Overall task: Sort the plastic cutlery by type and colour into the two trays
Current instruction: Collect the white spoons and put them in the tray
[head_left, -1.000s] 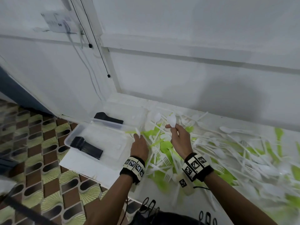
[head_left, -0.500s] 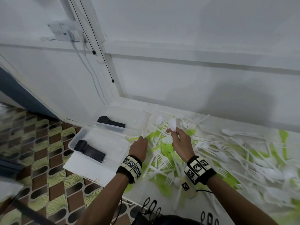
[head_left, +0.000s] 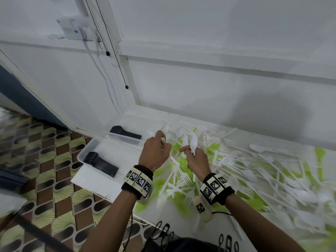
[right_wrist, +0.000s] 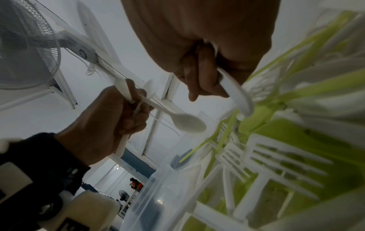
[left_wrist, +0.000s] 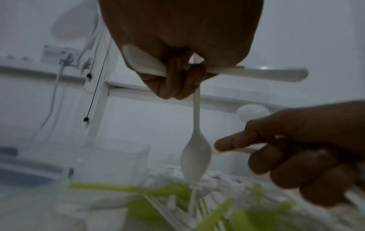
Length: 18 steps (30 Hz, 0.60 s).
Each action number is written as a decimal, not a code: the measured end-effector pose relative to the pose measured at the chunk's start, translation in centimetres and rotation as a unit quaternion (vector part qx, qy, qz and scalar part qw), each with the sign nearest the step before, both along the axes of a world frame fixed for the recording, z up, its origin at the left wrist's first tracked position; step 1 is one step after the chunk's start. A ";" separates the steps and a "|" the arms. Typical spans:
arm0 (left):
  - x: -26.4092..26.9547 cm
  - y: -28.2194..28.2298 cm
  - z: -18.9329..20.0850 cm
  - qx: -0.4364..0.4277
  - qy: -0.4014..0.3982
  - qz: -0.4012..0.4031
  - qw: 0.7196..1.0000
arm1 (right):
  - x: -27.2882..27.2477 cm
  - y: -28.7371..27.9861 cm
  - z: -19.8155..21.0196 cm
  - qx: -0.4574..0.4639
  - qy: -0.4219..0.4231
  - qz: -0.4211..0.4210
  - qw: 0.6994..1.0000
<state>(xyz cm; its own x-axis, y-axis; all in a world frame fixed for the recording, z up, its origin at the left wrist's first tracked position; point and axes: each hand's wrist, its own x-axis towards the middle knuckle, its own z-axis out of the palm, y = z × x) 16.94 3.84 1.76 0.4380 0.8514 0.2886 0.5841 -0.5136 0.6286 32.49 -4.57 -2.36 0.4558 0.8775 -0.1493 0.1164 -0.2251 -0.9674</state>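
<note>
Over the left end of the cutlery pile, my left hand grips two white spoons. In the left wrist view one spoon lies crosswise in the fingers and the other hangs bowl down. Close to its right, my right hand pinches a white spoon by the handle, bowl up. The near clear tray holds a black cutlery stack. The far tray holds another black stack.
White and green forks and spoons cover the white table to the right. The table's left edge drops to a patterned floor. A white wall stands right behind the table. A fan is mounted up on the wall.
My left hand has lifted from the tray's edge with white spoons and come closer to my right hand. My right hand keeps hold of its spoon.
</note>
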 end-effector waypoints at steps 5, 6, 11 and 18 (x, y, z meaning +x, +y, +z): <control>0.0 -1.1 0.7 -0.053 -0.196 0.045 0.978 | -0.9 0.2 1.1 -0.056 0.204 -0.001 0.977; -0.1 -1.4 0.3 -0.066 -0.218 0.036 0.973 | -0.8 0.4 1.4 -0.063 0.241 -0.012 0.968; -0.4 -3.0 -0.8 -0.173 -0.237 -0.110 0.950 | 0.3 2.0 1.9 -0.020 0.200 -0.073 0.977; -2.7 -0.1 -0.7 -0.299 -0.207 -0.142 0.921 | 3.1 2.9 2.5 0.087 -0.048 -0.028 0.995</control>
